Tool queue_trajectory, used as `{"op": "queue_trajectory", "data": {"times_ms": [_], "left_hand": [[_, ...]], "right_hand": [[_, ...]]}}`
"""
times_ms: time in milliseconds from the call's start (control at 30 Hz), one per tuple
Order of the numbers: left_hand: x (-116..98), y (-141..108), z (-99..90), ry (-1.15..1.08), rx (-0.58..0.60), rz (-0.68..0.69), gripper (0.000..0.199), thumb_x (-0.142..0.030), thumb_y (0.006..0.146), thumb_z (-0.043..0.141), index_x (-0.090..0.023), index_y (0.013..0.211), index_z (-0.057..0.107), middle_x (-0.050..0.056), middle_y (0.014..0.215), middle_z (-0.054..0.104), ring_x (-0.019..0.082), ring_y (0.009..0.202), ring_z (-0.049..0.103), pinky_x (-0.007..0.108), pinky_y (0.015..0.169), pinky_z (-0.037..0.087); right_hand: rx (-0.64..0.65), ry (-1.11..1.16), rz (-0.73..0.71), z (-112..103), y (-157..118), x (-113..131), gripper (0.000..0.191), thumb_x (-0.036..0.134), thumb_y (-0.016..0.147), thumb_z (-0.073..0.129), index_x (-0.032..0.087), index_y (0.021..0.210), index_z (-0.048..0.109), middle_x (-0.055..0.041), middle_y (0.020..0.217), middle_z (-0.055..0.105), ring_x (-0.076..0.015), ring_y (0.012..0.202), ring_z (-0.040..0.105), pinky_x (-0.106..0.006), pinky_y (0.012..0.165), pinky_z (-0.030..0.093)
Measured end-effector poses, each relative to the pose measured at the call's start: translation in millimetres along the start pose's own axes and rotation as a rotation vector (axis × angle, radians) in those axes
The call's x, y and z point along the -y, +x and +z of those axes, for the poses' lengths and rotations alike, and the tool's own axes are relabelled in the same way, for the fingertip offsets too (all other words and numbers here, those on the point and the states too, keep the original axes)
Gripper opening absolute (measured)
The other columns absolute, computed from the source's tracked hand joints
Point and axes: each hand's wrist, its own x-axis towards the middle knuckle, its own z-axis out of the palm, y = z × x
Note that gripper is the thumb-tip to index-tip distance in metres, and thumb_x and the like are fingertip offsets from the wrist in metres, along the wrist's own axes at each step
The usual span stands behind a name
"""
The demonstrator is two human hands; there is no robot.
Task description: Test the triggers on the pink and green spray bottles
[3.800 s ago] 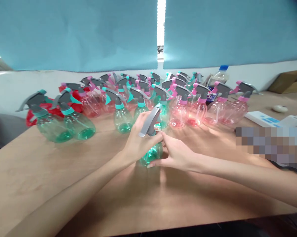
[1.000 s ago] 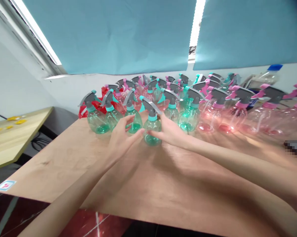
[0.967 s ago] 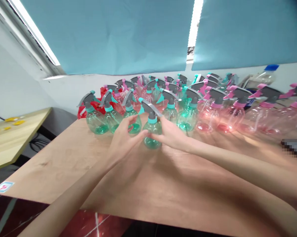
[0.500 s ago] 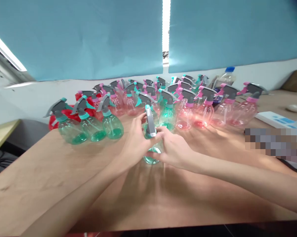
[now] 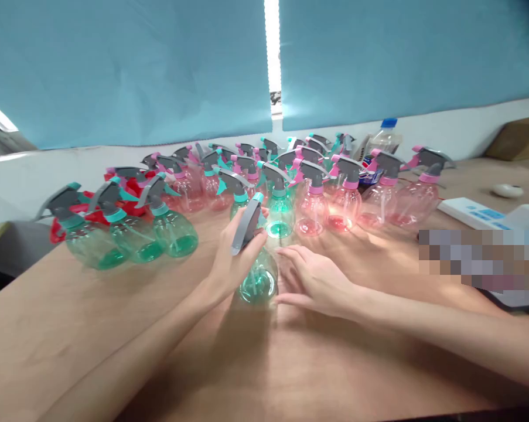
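A clear green spray bottle [image 5: 258, 280] with a grey and turquoise trigger head stands in front of me on the wooden table [image 5: 317, 363]. My left hand [image 5: 235, 249] is wrapped round its neck just below the head, which leans to the left. Just right of the bottle's body, my right hand [image 5: 319, 281] has its fingers apart and curved toward it. Whether a fingertip still touches the plastic I cannot tell. Behind my hands stands another green spray bottle [image 5: 279, 211], beside a pink spray bottle [image 5: 311, 214].
Three green spray bottles [image 5: 175, 231] stand at the left, before red plastic [image 5: 135, 186]. More pink and green bottles crowd the back. At the right lie a white box [image 5: 475, 212], a white mouse [image 5: 507, 190] and a blurred-out object. A blue-capped bottle [image 5: 385, 140] stands by the wall.
My right hand has come off the bottle to the right and opened. The spray head has turned and tilted left in my left hand. The whole view has shifted slightly to the right.
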Motion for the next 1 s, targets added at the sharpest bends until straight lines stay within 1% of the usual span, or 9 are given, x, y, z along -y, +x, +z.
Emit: {"op": "queue_trajectory", "data": {"times_ms": [100, 167, 267, 333, 433, 533, 700, 800, 1000], "left_hand": [[1, 4, 1.9, 0.015, 0.023, -0.020, 0.024, -0.018, 0.080, 0.053, -0.023, 0.103, 0.059, -0.001, 0.083, 0.065, 0.017, 0.074, 0.063, 0.033, 0.078, 0.054], [2, 6, 2.3, 0.023, 0.049, -0.026, 0.026, -0.017, 0.078, 0.052, -0.024, 0.102, 0.059, -0.003, 0.074, 0.062, 0.014, 0.060, 0.058, 0.033, 0.072, 0.054], [5, 10, 3.6, 0.019, 0.068, -0.020, 0.027, -0.016, 0.076, 0.051, -0.024, 0.100, 0.059, -0.002, 0.075, 0.060, 0.014, 0.056, 0.053, 0.031, 0.061, 0.050], [7, 14, 5.1, 0.012, 0.084, -0.022, 0.025, -0.017, 0.075, 0.051, -0.024, 0.098, 0.059, -0.001, 0.077, 0.060, 0.014, 0.058, 0.052, 0.030, 0.059, 0.048], [8, 18, 7.0, -0.002, 0.107, -0.025, 0.024, -0.018, 0.075, 0.051, -0.024, 0.097, 0.060, 0.000, 0.079, 0.059, 0.014, 0.058, 0.051, 0.031, 0.060, 0.048], [7, 22, 6.8, -0.014, 0.120, -0.021, 0.022, -0.019, 0.075, 0.051, -0.023, 0.094, 0.060, 0.000, 0.078, 0.058, 0.015, 0.058, 0.049, 0.031, 0.060, 0.047], [4, 23, 5.0, -0.037, 0.144, -0.060, 0.013, -0.022, 0.075, 0.052, -0.022, 0.087, 0.058, -0.002, 0.068, 0.049, 0.014, 0.053, 0.044, 0.028, 0.052, 0.039], [3, 23, 4.8, -0.059, 0.165, -0.067, 0.010, -0.022, 0.074, 0.052, -0.021, 0.084, 0.056, -0.004, 0.063, 0.043, 0.012, 0.049, 0.037, 0.027, 0.050, 0.034], [-2, 22, 4.0, -0.115, 0.180, -0.086, 0.007, -0.019, 0.073, 0.050, -0.019, 0.080, 0.053, -0.004, 0.065, 0.044, 0.010, 0.048, 0.034, 0.026, 0.048, 0.029]], "right_hand": [[0.088, 0.019, -0.022, -8, -14, -27, 0.078, 0.065, 0.079, 0.063, 0.014, 0.135, 0.046, -0.0220, 0.132, 0.057, -0.0351, 0.123, 0.054, -0.056, 0.100, 0.046], [0.174, 0.037, -0.020, -14, -22, -41, 0.083, 0.065, 0.077, 0.065, 0.013, 0.139, 0.045, -0.0230, 0.141, 0.050, -0.0357, 0.132, 0.046, -0.057, 0.105, 0.040], [0.310, 0.069, -0.015, -18, -30, -53, 0.088, 0.067, 0.076, 0.064, 0.012, 0.142, 0.045, -0.0232, 0.148, 0.042, -0.0363, 0.140, 0.035, -0.058, 0.110, 0.033], [0.353, 0.093, -0.001, -18, -33, -57, 0.089, 0.068, 0.077, 0.063, 0.014, 0.144, 0.043, -0.0215, 0.152, 0.037, -0.0360, 0.142, 0.029, -0.059, 0.112, 0.029], [0.378, 0.117, 0.010, -15, -32, -58, 0.089, 0.068, 0.077, 0.063, 0.019, 0.147, 0.039, -0.0175, 0.155, 0.032, -0.0346, 0.144, 0.025, -0.059, 0.114, 0.025], [0.402, 0.129, 0.009, -13, -29, -58, 0.089, 0.069, 0.077, 0.063, 0.020, 0.148, 0.039, -0.0150, 0.155, 0.032, -0.0349, 0.144, 0.024, -0.059, 0.115, 0.023], [0.391, 0.175, -0.003, -12, -26, -62, 0.085, 0.065, 0.078, 0.065, 0.023, 0.147, 0.040, -0.0113, 0.154, 0.035, -0.0347, 0.144, 0.027, -0.059, 0.115, 0.024], [0.413, 0.175, -0.001, -12, -26, -66, 0.084, 0.066, 0.078, 0.064, 0.024, 0.147, 0.041, -0.0090, 0.155, 0.034, -0.0337, 0.144, 0.026, -0.057, 0.116, 0.023], [0.444, 0.161, -0.003, -12, -26, -70, 0.081, 0.067, 0.080, 0.061, 0.024, 0.146, 0.041, -0.0064, 0.156, 0.031, -0.0317, 0.145, 0.025, -0.054, 0.117, 0.023]]}}
